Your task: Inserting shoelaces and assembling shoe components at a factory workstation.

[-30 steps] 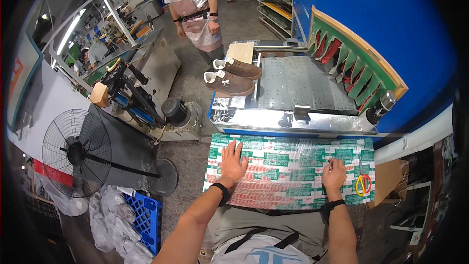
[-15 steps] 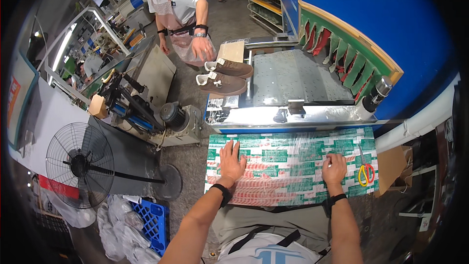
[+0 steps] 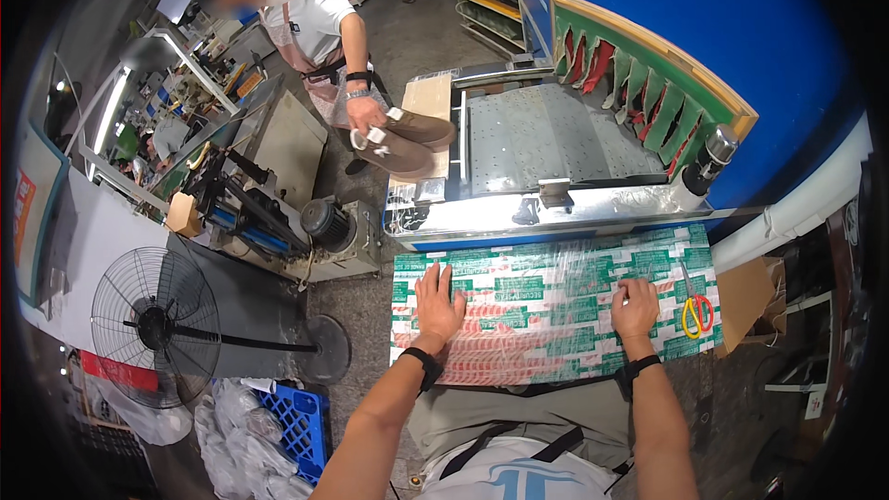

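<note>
My left hand lies flat with its fingers spread on a tabletop covered in green, white and red printed tape under clear film. Toward the table's right side, my right hand rests with its fingers curled in, and I see nothing inside them. To its right lie scissors with one yellow and one red handle loop. Beyond the table, a co-worker's hand grips a pair of brown shoes near their heels, at the left end of a conveyor machine.
Strips of green and red cloth hang across the machine's opening. A standing fan is at the left, with a blue crate and plastic bags below it. A motor stands left of the machine. An opened cardboard box sits at the right.
The co-worker's hand has come down onto the shoes, and the shoes have shifted left and toward the co-worker. My hands stay in place on the table while the view shifts slightly.
</note>
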A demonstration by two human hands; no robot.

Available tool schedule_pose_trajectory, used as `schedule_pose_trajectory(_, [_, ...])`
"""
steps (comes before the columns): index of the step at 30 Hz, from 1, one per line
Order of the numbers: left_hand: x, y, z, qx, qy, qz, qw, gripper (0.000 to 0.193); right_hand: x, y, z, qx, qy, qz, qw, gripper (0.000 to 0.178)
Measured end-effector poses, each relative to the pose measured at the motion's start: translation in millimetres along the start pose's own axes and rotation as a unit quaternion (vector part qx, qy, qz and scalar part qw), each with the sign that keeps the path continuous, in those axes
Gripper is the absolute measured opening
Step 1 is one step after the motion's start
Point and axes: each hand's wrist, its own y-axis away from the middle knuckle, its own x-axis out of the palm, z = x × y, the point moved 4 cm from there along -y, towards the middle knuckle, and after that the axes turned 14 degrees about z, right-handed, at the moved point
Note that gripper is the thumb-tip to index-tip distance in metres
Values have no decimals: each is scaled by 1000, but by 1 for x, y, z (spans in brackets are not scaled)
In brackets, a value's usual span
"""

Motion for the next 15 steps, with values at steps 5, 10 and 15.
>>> schedule_pose_trajectory(5, [2,-3,-7,14,-10,-20,1000,64,-6,2,-1,2,-6,-9,1000,7])
schedule_pose_trajectory(10, [0,-5,-4,27,-15,-32,999,63,-8,-5,3,-8,8,-20,1000,8])
schedule_pose_trajectory(15, [0,-7,-2,34,-18,-37,999,64,-7,-3,1,-1,4,-15,1000,9])
